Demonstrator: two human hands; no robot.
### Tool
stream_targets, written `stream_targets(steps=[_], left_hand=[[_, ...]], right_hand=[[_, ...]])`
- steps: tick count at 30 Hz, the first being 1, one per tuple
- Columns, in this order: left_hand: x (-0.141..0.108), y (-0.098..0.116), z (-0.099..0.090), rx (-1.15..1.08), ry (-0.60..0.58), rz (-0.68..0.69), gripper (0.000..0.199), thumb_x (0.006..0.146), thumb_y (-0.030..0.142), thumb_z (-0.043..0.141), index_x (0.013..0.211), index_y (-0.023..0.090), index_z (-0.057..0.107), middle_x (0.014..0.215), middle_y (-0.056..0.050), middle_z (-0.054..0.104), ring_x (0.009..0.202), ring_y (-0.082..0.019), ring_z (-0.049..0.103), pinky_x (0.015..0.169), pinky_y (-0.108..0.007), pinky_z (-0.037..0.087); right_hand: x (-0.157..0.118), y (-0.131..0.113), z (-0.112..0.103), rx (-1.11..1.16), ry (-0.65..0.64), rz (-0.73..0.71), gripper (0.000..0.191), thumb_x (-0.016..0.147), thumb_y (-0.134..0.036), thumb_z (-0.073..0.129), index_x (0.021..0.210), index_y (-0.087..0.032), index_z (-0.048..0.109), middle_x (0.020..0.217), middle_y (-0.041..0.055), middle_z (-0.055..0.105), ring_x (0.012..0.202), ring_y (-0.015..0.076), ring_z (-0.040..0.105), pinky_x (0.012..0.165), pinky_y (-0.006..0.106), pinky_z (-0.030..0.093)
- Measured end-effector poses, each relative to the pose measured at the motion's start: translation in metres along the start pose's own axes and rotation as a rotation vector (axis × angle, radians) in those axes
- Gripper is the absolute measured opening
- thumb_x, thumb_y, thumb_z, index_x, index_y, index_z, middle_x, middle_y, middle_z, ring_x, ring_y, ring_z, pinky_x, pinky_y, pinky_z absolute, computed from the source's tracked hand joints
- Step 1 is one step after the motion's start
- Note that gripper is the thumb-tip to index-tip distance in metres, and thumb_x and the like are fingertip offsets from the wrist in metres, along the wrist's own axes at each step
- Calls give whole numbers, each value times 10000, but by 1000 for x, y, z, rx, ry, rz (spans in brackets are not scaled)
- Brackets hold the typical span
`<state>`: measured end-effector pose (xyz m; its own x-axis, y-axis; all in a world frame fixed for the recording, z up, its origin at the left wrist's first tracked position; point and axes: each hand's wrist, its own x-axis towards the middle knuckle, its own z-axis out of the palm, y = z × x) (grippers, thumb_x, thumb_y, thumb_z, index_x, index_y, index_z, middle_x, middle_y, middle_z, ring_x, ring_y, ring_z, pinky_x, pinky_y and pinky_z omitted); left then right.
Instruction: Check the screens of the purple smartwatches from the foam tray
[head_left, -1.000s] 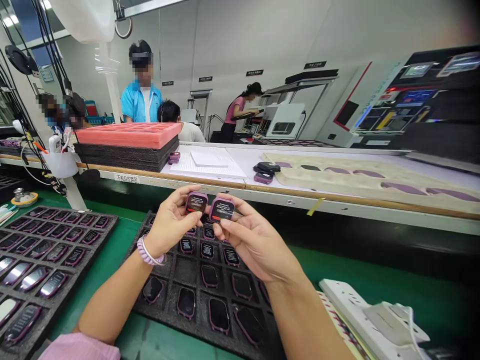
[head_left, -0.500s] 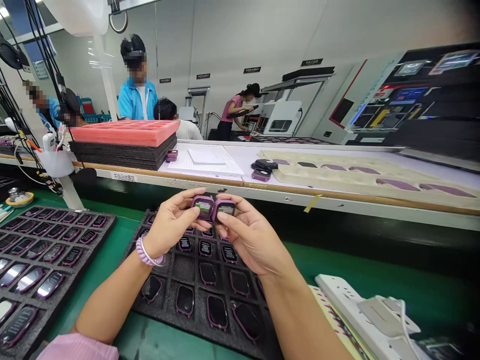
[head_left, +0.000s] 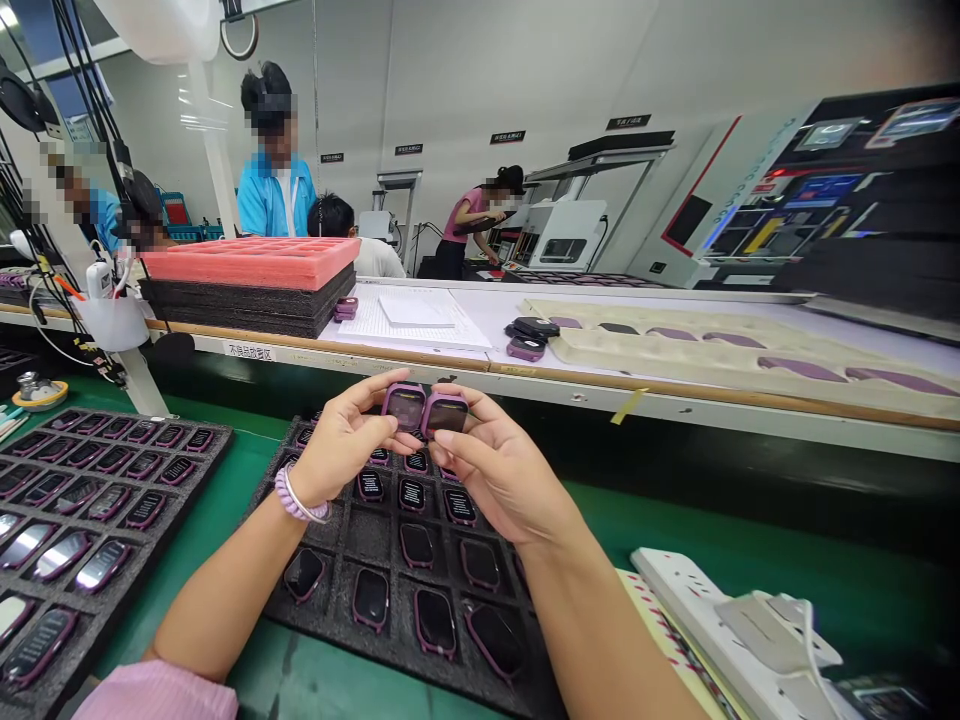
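Two purple-framed smartwatch bodies without straps are held up side by side, screens facing me and edges close together. My left hand point(head_left: 337, 440) is closed on the left watch point(head_left: 406, 407), thumb at its lower corner. The right watch point(head_left: 445, 413) sits in the closed fingers of my right hand point(head_left: 499, 450), thumb on its lower edge. Both screens look dark. Below my hands lies a black foam tray point(head_left: 366, 537) with several purple watches in its pockets; some screens show white text. My forearms hide parts of this tray.
Another foam tray of watches point(head_left: 112, 512) lies at left on the green mat point(head_left: 259, 660). A white power strip point(head_left: 675, 570) is at lower right. Ahead, a shelf point(head_left: 465, 300) carries stacked foam trays point(head_left: 247, 265), papers point(head_left: 416, 310) and a beige tray point(head_left: 675, 345). Several people work beyond.
The lit green and white display on both watch screens has gone dark. My right thumb has shifted slightly lower on its watch; both watches remain held at nearly the same place.
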<state>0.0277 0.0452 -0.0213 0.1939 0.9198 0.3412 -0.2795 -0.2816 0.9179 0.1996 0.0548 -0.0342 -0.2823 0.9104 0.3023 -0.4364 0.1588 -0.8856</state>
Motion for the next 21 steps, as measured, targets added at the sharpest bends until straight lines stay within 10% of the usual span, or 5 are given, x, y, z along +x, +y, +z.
stream_targets(steps=[14, 21], left_hand=[[9, -4, -5, -92, 52, -56, 577, 759, 186, 692, 1315, 190, 540, 1076, -69, 669, 711, -148, 725, 692, -243, 610], [73, 17, -4, -6, 36, 126, 534, 717, 98, 617, 1242, 179, 568, 991, -35, 672, 685, -122, 705, 696, -231, 607]], right_hand=[[11, 6, -4, 94, 18, 46, 429, 803, -446, 809, 1148, -238, 659, 946, 40, 641, 669, 150, 550, 585, 265, 478], [75, -25, -8, -43, -5, -216, 346, 758, -471, 798, 974, -241, 656, 824, 14, 626, 602, 153, 528, 537, 267, 445]])
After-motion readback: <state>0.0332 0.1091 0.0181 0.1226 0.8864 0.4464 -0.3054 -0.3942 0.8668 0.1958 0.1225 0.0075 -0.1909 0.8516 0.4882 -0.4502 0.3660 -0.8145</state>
